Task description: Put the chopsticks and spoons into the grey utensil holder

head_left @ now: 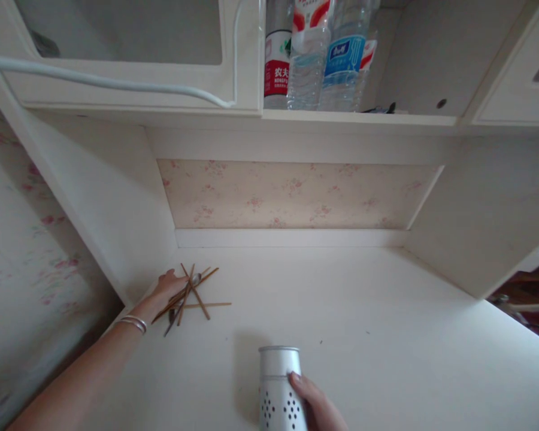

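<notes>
Holding metal can [279, 389] w/ R hand [317, 402], thumb on its R side, low in view, well apart from pile. Touching chopsticks [202, 304] w/ L hand [169, 284] at L end of desk [386, 359]; can't tell if pinching any. Crossed w/ spoon [196, 279] in same pile. Above: see bottles [309, 75] on shelf [363, 118].

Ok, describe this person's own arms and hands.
The left arm is bare, no sleeve in view, with slim silvery bangles, seemingly two, at the wrist. The left hand wears no glove. The right hand shows only in part, also gloveless; its forearm is out of view.
</notes>
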Demonstrator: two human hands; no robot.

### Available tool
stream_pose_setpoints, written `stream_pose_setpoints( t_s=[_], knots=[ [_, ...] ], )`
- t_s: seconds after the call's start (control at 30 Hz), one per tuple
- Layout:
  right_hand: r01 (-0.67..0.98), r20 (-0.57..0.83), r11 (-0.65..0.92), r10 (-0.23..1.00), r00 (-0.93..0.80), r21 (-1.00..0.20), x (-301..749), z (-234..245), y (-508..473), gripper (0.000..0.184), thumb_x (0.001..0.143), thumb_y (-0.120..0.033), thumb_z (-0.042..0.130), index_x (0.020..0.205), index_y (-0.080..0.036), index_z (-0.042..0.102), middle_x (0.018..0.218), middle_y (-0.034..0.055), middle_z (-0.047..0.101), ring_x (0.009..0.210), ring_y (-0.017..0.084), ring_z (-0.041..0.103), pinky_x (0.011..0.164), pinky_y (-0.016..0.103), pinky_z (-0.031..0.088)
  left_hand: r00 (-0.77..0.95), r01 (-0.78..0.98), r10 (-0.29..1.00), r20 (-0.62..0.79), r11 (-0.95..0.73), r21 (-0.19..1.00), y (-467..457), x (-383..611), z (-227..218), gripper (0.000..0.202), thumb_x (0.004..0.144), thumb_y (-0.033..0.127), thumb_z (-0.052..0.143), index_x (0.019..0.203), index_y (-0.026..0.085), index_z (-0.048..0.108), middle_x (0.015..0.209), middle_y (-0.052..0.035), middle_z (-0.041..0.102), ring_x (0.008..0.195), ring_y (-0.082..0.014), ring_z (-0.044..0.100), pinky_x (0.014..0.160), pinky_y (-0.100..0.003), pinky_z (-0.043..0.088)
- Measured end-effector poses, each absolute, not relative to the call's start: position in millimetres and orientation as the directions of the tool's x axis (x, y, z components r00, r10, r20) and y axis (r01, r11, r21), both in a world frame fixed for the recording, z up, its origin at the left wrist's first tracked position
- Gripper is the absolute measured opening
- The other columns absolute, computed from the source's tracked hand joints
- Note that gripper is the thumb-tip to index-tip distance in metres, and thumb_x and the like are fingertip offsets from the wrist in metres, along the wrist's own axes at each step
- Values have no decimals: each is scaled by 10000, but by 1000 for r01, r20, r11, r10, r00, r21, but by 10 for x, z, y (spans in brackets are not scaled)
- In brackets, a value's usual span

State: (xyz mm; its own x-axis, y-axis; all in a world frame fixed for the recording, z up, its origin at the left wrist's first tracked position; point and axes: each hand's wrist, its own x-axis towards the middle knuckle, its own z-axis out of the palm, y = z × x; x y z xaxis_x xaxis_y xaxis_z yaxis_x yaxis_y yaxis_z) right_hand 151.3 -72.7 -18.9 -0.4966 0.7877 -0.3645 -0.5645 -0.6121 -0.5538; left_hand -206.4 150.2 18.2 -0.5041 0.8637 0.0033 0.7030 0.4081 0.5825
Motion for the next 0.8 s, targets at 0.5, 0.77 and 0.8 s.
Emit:
stream_pose_setpoints(
  t_s=[0.5,0.77,0.8],
  knots=[
    [1,37,38,988,149,-999,1037,166,1035,670,617,-375,807,1208,-203,542,1110,75,683,988,241,631,872,367,474,-195,323,972,133,-64,944,475,-899,-86,359,788,458,507,1052,215,512,1002,-79,617,898,-217,625,803,-336,524],
    [285,191,116,949,252,-952,637,88,1769,663,575,-324,782,1182,-196,550,1121,73,680,1011,243,627,883,362,464,-23,159,981,-192,193,968,340,-620,-350,220,659,437,586,727,257,480,692,7,528,505,-144,486,421,-262,333],
    [297,202,123,947,251,-947,600,104,1837,651,571,-308,782,1174,-199,560,1127,72,676,1021,243,621,886,357,459,-5,136,980,-201,200,970,355,-646,-353,204,657,418,578,735,256,482,680,16,510,482,-135,458,412,-260,321]
  ],
)
